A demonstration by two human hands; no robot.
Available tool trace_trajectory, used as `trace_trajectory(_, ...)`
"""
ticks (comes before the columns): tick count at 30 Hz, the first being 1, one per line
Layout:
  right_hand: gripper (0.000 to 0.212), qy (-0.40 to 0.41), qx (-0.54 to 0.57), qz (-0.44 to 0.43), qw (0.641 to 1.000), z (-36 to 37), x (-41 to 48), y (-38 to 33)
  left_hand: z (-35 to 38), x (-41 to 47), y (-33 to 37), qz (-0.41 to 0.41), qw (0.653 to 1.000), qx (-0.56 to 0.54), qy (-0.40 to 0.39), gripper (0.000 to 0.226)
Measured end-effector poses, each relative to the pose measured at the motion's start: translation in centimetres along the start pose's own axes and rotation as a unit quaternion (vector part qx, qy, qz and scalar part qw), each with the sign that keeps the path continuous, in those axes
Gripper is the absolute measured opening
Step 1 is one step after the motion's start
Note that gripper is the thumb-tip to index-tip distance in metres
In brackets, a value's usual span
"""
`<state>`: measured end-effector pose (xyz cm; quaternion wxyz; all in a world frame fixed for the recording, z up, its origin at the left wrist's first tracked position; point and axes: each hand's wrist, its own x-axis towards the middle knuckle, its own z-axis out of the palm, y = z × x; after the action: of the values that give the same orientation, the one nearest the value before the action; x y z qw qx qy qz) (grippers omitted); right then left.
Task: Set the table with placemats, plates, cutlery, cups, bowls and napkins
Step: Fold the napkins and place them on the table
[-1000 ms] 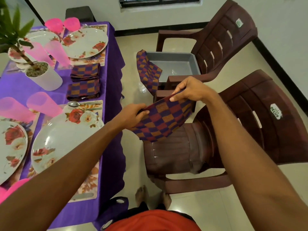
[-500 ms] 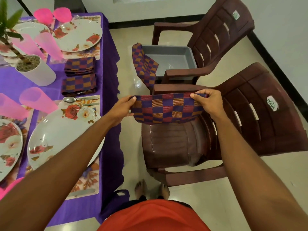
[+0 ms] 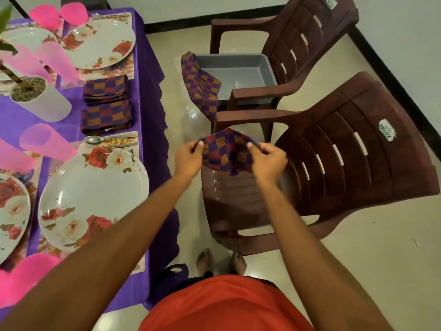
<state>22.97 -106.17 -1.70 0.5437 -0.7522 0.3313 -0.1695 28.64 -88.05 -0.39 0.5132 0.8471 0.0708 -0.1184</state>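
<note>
A checked purple-and-orange napkin hangs bunched between my hands above the near chair's seat. My left hand pinches its left edge and my right hand pinches its right edge. Another checked napkin drapes over the rim of a grey tub on the far chair. Two folded napkins lie stacked on the purple tablecloth. A floral plate sits on a placemat, with a spoon above it. A pink cup lies beside the plate.
Two brown plastic chairs stand right of the table, the near chair and the far chair. A white plant pot stands on the table among more plates and pink cups. My bare feet are on the tiled floor.
My hands have come closer together, so the napkin that was stretched flat half a second ago now folds and bunches between them.
</note>
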Motion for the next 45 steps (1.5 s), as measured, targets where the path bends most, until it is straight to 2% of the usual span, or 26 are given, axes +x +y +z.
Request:
trace_trajectory(3,0.017,-0.035,-0.057,-0.139,0.988,2.0,-3.1,-1.0,2.5,-1.7,0.7,0.012,1.000,-0.011,-0.011,0.028)
trace_trajectory(5,0.018,-0.042,-0.074,-0.172,0.981,2.6,-3.8,-1.1,3.1,-2.3,1.2,0.021,1.000,-0.007,-0.013,0.031)
trace_trajectory(8,0.020,-0.037,-0.065,-0.152,0.985,2.5,-3.5,-0.9,3.0,-2.6,1.1,-0.002,1.000,0.000,-0.002,0.036)
trace_trajectory(11,0.019,-0.073,-0.068,-0.172,0.980,2.6,-3.8,-1.0,2.9,-3.1,0.7,0.015,1.000,0.007,-0.025,0.039)
trace_trajectory(13,0.019,-0.089,-0.069,-0.178,0.978,3.1,-4.6,-1.0,3.0,-3.5,0.8,0.014,0.999,-0.015,-0.036,0.037)
trace_trajectory(20,0.020,-0.060,-0.029,-0.131,0.989,4.5,-6.7,-0.9,3.4,-4.5,0.9,-0.024,0.996,-0.074,-0.048,0.034)
trace_trajectory(27,0.024,-0.097,-0.008,-0.109,0.989,5.0,-6.6,-0.8,3.1,-4.3,1.2,-0.046,0.987,-0.141,-0.067,0.033)
trace_trajectory(35,0.038,-0.195,-0.022,-0.130,0.972,4.5,-7.1,-0.2,2.6,-4.0,1.2,-0.056,0.982,-0.179,-0.040,0.029)
trace_trajectory(39,0.042,-0.180,-0.013,-0.163,0.970,4.7,-7.6,0.4,2.5,-4.5,1.2,-0.046,0.984,-0.164,-0.049,0.033)
trace_trajectory(43,0.034,-0.126,0.002,-0.096,0.987,4.3,-6.0,0.3,2.4,-4.4,0.9,-0.002,0.985,-0.120,-0.123,0.030)
trace_trajectory(45,0.033,-0.140,0.015,-0.052,0.989,3.8,-4.1,0.3,1.9,-3.8,0.7,0.023,0.991,-0.096,-0.088,0.023)
